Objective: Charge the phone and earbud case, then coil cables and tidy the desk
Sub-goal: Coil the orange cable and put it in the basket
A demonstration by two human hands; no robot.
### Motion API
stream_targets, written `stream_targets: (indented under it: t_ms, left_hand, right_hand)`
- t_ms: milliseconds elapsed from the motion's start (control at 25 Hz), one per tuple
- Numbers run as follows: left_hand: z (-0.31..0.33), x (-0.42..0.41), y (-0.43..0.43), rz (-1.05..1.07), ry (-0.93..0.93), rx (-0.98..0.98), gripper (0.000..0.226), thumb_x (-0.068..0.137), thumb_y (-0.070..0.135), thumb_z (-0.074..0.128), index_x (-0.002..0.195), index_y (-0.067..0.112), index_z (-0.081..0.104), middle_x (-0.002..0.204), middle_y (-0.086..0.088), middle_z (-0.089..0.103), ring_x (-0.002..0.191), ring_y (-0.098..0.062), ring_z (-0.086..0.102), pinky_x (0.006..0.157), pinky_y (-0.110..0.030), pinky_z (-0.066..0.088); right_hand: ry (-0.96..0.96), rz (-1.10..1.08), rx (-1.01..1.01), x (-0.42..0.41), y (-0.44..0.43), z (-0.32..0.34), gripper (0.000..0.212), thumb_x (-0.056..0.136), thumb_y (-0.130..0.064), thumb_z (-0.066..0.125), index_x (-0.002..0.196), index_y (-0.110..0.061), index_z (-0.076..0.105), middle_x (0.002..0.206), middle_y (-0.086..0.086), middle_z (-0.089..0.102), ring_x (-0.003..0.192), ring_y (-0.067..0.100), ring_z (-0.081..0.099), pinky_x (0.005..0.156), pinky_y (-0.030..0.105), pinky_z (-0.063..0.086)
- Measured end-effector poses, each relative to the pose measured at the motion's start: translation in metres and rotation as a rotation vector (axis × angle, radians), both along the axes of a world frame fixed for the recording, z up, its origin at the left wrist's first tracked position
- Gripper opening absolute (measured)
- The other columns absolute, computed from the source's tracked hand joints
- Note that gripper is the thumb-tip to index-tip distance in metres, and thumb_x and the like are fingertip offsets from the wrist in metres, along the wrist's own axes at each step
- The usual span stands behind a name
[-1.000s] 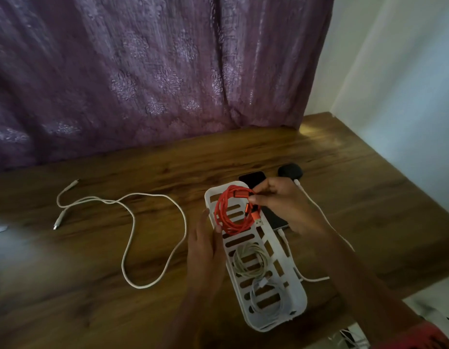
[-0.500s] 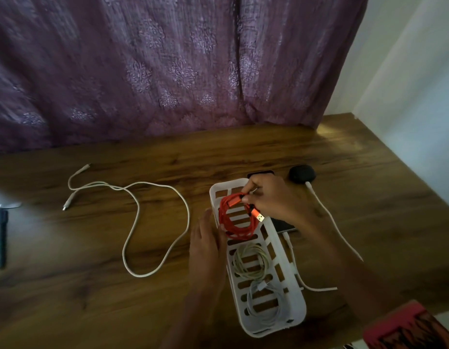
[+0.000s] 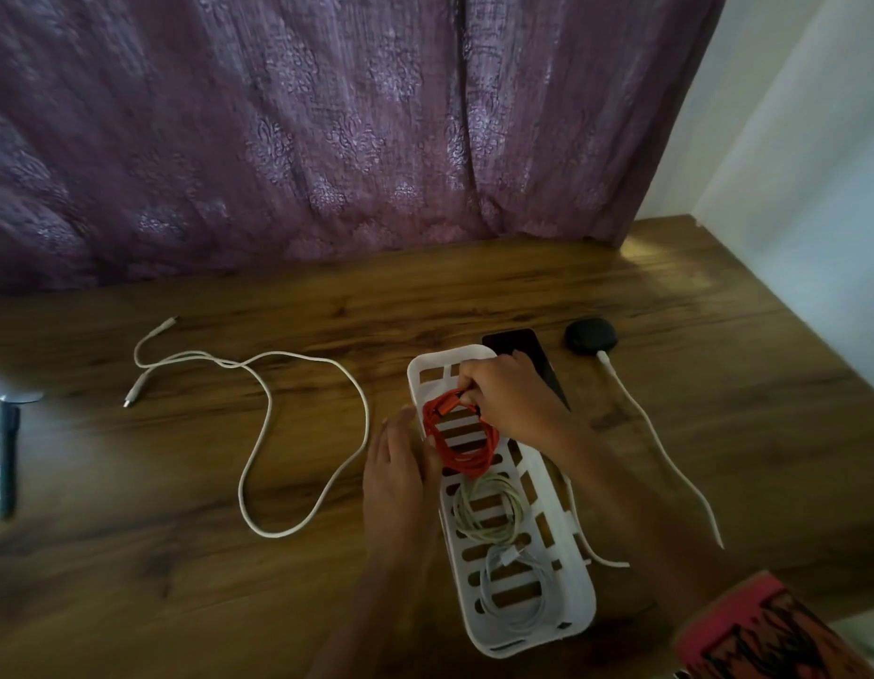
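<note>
my right hand is a little right of the frame's middle. its fingertips pinch the plug end of the coiled orange cable at the top of its loop. the coil lies in the upper end of the long white slotted plastic basket, just below and left of that hand. my left hand is flat, fingers straight and together, pressed against the basket's left wall beside the orange loop, grasping nothing.

the basket's long axis runs from the frame's centre down toward the lower right. along it, below the orange coil, lie a coiled beige cable and then a coiled white cable.

i judge the orange coil nearly stowed. what remains is the loose white cable sprawled on the wooden counter at left centre, well apart from the basket. it stretches from its plugs at upper left to a loop near the lower middle. it lies left of both hands, with the left hand nearer, so that hand should reach it first.

the black phone and the round black earbud case lie just beyond the basket's upper end. a white charging lead is plugged into the case. my right hand hides the phone's near end.
</note>
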State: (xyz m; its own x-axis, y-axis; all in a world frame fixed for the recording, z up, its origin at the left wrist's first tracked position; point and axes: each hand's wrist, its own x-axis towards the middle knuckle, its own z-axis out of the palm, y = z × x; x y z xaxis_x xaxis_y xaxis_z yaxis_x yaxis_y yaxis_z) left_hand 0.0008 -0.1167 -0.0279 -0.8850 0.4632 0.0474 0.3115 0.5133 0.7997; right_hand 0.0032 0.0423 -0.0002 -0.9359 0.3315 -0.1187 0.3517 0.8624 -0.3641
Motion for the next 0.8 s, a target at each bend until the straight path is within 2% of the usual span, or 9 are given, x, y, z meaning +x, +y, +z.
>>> stream_targets:
  t_ms: [120, 200, 360, 480, 600, 680, 800]
  left_hand:
    - [-0.001, -0.001, 0.0, -0.001, 0.031, -0.005, 0.044, 0.094, 0.023, 0.045, 0.137, 0.016, 0.037, 0.139, -0.002, 0.045, 0.131, -0.014, 0.035, 0.102, -0.028, 0.029]
    - [-0.001, -0.001, 0.0, -0.001, 0.043, -0.013, 0.044, 0.094, 0.023, 0.045, 0.136, 0.015, 0.038, 0.139, -0.002, 0.045, 0.131, -0.014, 0.036, 0.102, -0.028, 0.029]
    - [-0.002, -0.001, -0.001, 0.01, 0.069, -0.043, 0.044, 0.093, 0.026, 0.045, 0.136, 0.016, 0.039, 0.138, -0.002, 0.047, 0.132, -0.017, 0.037, 0.107, -0.037, 0.033]
    - [0.001, 0.0, 0.0, 0.013, 0.052, -0.014, 0.042, 0.093, 0.024, 0.046, 0.134, 0.014, 0.041, 0.135, -0.003, 0.049, 0.128, -0.016, 0.04, 0.103, -0.033, 0.033]
    - [0.006, 0.002, -0.001, 0.006, 0.016, 0.007, 0.041, 0.094, 0.026, 0.044, 0.134, 0.014, 0.04, 0.134, -0.004, 0.049, 0.127, -0.015, 0.04, 0.102, -0.033, 0.034]
    - [0.008, 0.002, -0.002, 0.001, -0.041, 0.014, 0.044, 0.095, 0.033, 0.04, 0.135, 0.015, 0.039, 0.136, -0.004, 0.047, 0.128, -0.015, 0.039, 0.102, -0.034, 0.036]
    - [0.008, 0.0, -0.007, -0.012, -0.075, 0.035, 0.046, 0.094, 0.041, 0.036, 0.134, 0.018, 0.039, 0.134, -0.003, 0.048, 0.123, -0.011, 0.04, 0.095, -0.031, 0.037]
  right_hand:
    - [-0.076, 0.069, 0.234, 0.002, -0.006, -0.003, 0.019, 0.088, -0.01, 0.056, 0.105, -0.018, 0.058, 0.082, -0.002, 0.066, 0.092, 0.019, 0.061, 0.116, 0.052, 0.006]
    - [-0.106, 0.111, 0.337, 0.005, -0.01, -0.003, 0.017, 0.086, -0.009, 0.056, 0.102, -0.016, 0.058, 0.078, -0.003, 0.062, 0.09, 0.02, 0.061, 0.116, 0.053, 0.004]
    - [-0.087, 0.127, 0.453, 0.012, -0.015, -0.003, 0.015, 0.086, -0.017, 0.059, 0.101, -0.015, 0.061, 0.095, 0.003, 0.066, 0.106, 0.021, 0.055, 0.114, 0.056, 0.001]
    - [-0.124, 0.115, 0.44, 0.017, -0.017, -0.002, 0.02, 0.087, -0.019, 0.059, 0.106, -0.015, 0.062, 0.113, 0.004, 0.063, 0.128, 0.022, 0.036, 0.112, 0.058, -0.003]
    - [-0.094, 0.128, 0.402, 0.022, -0.017, -0.001, 0.027, 0.089, -0.021, 0.055, 0.116, -0.015, 0.059, 0.13, 0.003, 0.053, 0.136, 0.023, 0.023, 0.112, 0.055, -0.004]
    - [-0.036, 0.115, 0.377, 0.025, -0.016, -0.003, 0.029, 0.092, -0.02, 0.051, 0.12, -0.015, 0.056, 0.133, 0.002, 0.05, 0.135, 0.021, 0.025, 0.114, 0.052, -0.001]
    - [0.081, 0.049, 0.314, 0.028, -0.018, -0.004, 0.026, 0.094, -0.021, 0.048, 0.117, -0.015, 0.058, 0.125, 0.002, 0.057, 0.128, 0.02, 0.037, 0.115, 0.048, 0.005]
